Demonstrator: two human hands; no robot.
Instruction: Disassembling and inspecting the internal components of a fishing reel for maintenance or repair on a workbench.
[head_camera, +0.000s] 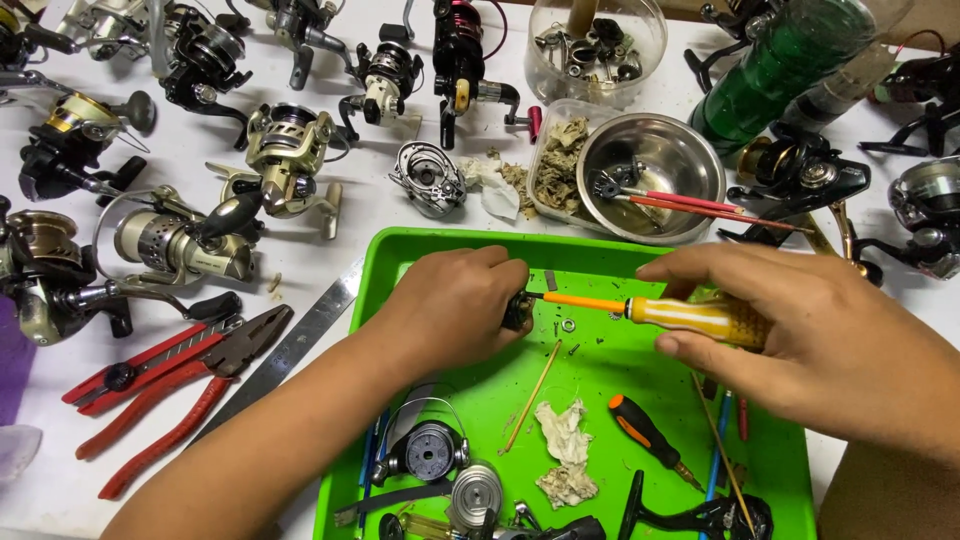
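Hands meet over the green tray. Your left hand is curled shut around a small dark reel part, held just above the tray's upper middle. Your right hand grips the yellow handle of a screwdriver. Its long axis runs level, tip pointing left into the part, so the part lies straight left of your right hand. A second screwdriver lies lower on the tray; red pliers rest left of it.
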